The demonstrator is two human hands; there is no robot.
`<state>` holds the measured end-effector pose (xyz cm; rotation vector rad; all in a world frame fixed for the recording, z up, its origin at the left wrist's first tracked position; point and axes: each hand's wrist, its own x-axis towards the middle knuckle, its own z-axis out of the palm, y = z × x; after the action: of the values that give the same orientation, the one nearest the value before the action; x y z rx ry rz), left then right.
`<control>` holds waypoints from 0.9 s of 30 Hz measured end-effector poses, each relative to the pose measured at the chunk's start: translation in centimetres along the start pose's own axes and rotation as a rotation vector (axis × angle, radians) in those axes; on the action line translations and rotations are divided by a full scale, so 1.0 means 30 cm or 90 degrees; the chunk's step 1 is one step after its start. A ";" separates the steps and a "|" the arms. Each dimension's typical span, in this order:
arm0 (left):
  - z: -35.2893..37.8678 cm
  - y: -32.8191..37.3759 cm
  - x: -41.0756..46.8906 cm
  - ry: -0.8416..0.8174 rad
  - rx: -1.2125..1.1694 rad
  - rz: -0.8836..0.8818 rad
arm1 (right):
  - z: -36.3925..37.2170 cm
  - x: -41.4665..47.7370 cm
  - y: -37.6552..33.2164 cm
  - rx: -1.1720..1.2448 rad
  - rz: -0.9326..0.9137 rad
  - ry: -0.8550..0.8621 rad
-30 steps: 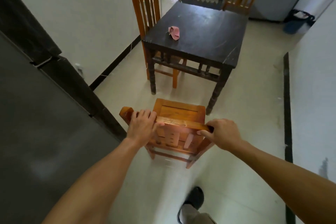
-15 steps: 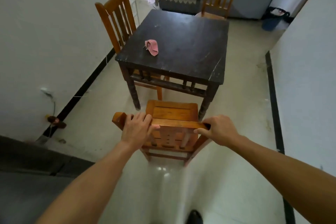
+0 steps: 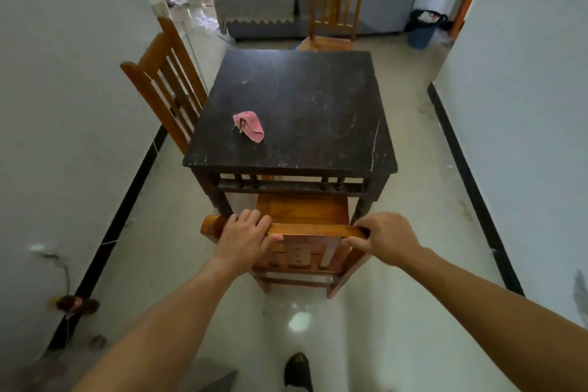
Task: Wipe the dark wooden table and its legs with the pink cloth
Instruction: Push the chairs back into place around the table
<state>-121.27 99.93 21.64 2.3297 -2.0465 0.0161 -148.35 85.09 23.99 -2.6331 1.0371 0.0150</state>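
Left hand point(image 3: 245, 237): my fingers wrap the chair's point(image 3: 305, 234) top rail.
Right hand point(image 3: 386, 239): my fingers grip the same rail's right end.
Pink cloth point(image 3: 249, 126): crumpled on the dark bench point(image 3: 318, 111), toward its left edge.
Chair seat: partly under the bench's near edge.

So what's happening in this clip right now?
A person has both hands on the top rail of a wooden chair at the near side of the dark table: left hand, right hand. The chair's seat sits partly under the table. The pink cloth lies untouched on the tabletop, so wiping hasn't begun.
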 end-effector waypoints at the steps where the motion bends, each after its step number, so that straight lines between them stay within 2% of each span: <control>1: -0.004 -0.005 0.020 -0.014 -0.004 0.006 | -0.009 0.019 0.003 -0.001 0.012 -0.004; 6: -0.037 -0.018 0.117 -0.124 -0.039 0.036 | -0.064 0.115 0.019 0.011 0.129 -0.118; 9: -0.067 -0.036 0.129 -0.164 0.014 0.038 | -0.061 0.162 -0.019 0.046 0.196 -0.148; 11: -0.087 -0.056 0.110 -0.121 0.069 0.015 | -0.033 0.160 -0.043 0.034 0.226 -0.065; 13: -0.104 -0.088 0.082 -0.030 0.110 -0.026 | -0.007 0.136 -0.056 0.037 0.255 0.064; 15: -0.105 -0.146 0.066 -0.006 0.101 -0.096 | 0.012 0.130 -0.067 0.058 0.289 0.138; 18: -0.072 -0.202 0.092 -0.080 -0.035 -0.200 | 0.027 0.139 -0.073 0.080 0.351 0.134; 23: -0.057 -0.253 0.215 -0.071 -0.067 -0.192 | 0.034 0.200 -0.052 0.110 0.378 0.129; 27: -0.070 -0.279 0.288 -0.134 -0.073 -0.228 | 0.032 0.264 -0.038 0.070 0.374 0.148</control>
<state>-111.81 92.53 23.85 2.6810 -1.6186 -0.3604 -141.64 80.90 22.43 -2.1775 1.7976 -0.2137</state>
